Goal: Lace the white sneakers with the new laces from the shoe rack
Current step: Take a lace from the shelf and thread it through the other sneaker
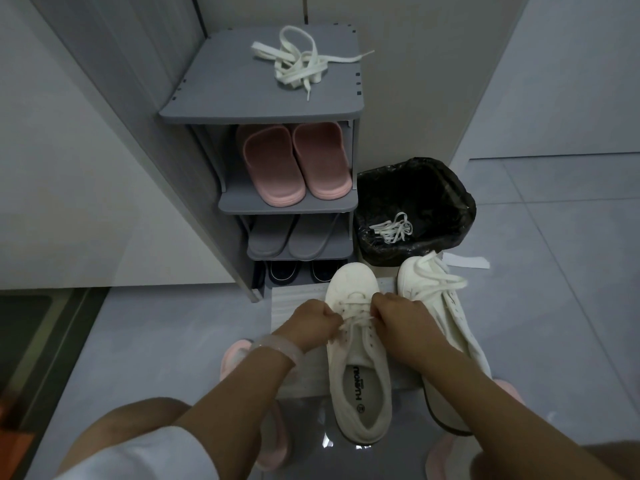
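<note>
Head view looks down at two white sneakers on the floor in front of a grey shoe rack (263, 81). Near sneaker (358, 344) stands on a pale mat (294, 299), toe pointing at the rack, with a white lace (353, 315) threaded through its lower eyelets. Left hand (311, 323) has its grip clamped on the lace at the left side of the eyelets, fingers curled tight. Right hand (398, 317) is likewise closed on the lace at the right side, so both hands meet over the tongue. A pale bracelet (277, 349) sits on the left wrist.

Second sneaker (440, 323) lies just to the right, partly behind the right forearm, with a lace (438, 275) lying loosely over its toe end. A loose bundle of white laces (301, 64) rests on the top shelf of the rack. Below it, pink slippers (294, 164) fill the next shelf, grey slippers (294, 237) the one under that, and dark shoes (301, 271) sit at the bottom.

Beside the rack stands a bin with a black liner (415, 188), touching the toe of the second sneaker; a tangle of white laces (393, 230) lies inside it. A white strip (467, 261) lies on the floor to the bin's right.
</note>
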A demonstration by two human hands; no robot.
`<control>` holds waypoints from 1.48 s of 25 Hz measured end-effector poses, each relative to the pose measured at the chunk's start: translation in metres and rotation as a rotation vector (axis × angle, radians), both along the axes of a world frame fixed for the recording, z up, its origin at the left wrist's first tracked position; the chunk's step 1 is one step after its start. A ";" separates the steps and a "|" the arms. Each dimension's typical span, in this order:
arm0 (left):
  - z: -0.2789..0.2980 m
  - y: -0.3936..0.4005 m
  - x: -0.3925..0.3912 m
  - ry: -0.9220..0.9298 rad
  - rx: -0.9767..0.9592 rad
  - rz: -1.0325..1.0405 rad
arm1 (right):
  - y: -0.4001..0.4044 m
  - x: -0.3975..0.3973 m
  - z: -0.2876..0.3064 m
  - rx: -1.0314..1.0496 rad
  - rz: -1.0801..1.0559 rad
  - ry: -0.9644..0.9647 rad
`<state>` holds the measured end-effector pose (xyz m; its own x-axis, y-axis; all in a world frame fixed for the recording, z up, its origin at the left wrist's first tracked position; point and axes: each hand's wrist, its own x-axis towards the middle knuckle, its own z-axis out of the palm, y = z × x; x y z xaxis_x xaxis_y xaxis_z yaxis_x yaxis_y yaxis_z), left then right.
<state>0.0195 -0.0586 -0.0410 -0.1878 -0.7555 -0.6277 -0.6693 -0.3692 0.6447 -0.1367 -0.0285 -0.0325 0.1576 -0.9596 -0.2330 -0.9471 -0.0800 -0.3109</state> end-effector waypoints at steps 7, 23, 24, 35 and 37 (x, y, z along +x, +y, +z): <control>0.019 0.015 -0.010 -0.114 -0.526 -0.222 | 0.002 0.000 0.009 0.019 0.030 -0.006; 0.015 -0.001 -0.022 -0.057 -0.476 -0.456 | -0.014 -0.005 0.030 -0.684 0.006 -0.208; 0.016 0.000 -0.025 -0.088 -0.441 -0.547 | -0.015 -0.011 0.032 -0.686 -0.076 -0.243; 0.043 -0.003 -0.030 0.320 -0.165 -0.122 | -0.015 -0.070 0.081 -0.033 -1.010 -0.889; 0.060 -0.018 -0.014 0.464 -0.187 0.254 | -0.012 -0.069 0.089 0.077 -1.022 -1.154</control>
